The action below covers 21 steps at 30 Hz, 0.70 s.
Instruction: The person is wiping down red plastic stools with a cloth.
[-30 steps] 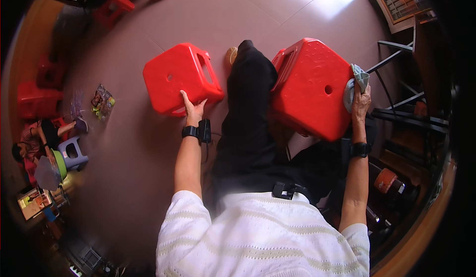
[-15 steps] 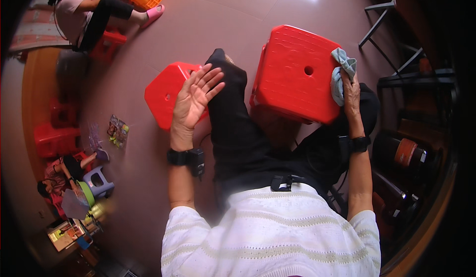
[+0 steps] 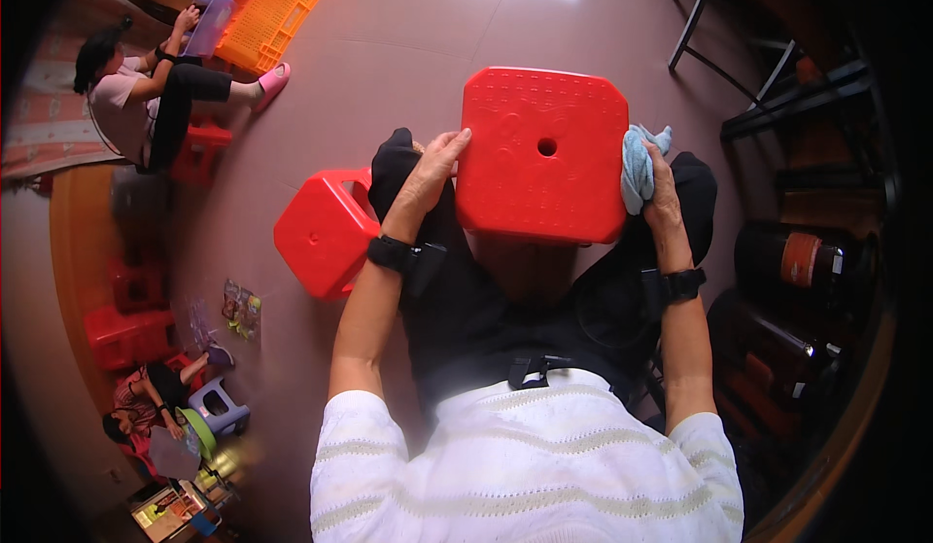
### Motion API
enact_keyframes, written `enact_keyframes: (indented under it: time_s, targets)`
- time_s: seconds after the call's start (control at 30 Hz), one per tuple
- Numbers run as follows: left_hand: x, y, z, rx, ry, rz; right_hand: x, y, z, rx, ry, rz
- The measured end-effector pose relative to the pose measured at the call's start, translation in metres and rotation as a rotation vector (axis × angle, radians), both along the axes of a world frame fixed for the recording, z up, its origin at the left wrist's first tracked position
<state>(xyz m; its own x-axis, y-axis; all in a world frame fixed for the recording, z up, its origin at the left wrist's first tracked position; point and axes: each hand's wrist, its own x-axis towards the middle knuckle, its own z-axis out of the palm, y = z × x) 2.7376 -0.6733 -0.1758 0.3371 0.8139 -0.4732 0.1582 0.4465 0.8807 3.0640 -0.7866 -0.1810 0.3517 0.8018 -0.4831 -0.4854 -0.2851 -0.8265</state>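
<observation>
A red plastic stool (image 3: 539,188) with a round hole in its square seat stands between my knees, its seat facing up. At its left edge my left hand (image 3: 434,166) grips the rim, fingertips partly hidden by the seat. My right hand (image 3: 663,193) is closed on a crumpled light blue cloth (image 3: 637,169), which touches the stool's right edge. Beside my left leg is a second red stool (image 3: 316,237), apart from the first and partly behind my left forearm.
At the far left a person (image 3: 131,96) sits near an orange crate (image 3: 277,13). Another person (image 3: 146,402) sits at lower left beside a grey-blue stool (image 3: 220,407). Dark metal-legged furniture (image 3: 692,23) and large dark jars (image 3: 777,261) line the right side. Packets (image 3: 241,310) lie on the floor.
My left hand, raised with its palm open before, has come to the stool's left edge. The stool has turned and sits squarer to me. The cloth stays in my right hand.
</observation>
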Motion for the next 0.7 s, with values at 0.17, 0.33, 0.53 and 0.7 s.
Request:
enact_keyframes:
  time_s: [0.17, 0.33, 0.53, 0.7]
  targets:
    - [0.006, -0.002, 0.003, -0.044, 0.041, 0.092, 0.000, -0.004, -0.004, 0.026, 0.066, -0.061]
    - [-0.009, 0.019, 0.014, -0.099, -0.051, 0.128, -0.006, 0.025, 0.010, 0.012, 0.030, -0.059]
    - [-0.013, 0.023, 0.020, -0.072, -0.150, 0.216, -0.015, 0.057, 0.026, 0.059, -0.010, 0.022]
    - [-0.008, 0.011, 0.019, -0.044, -0.202, 0.309, -0.014, 0.064, 0.015, 0.106, 0.047, 0.019]
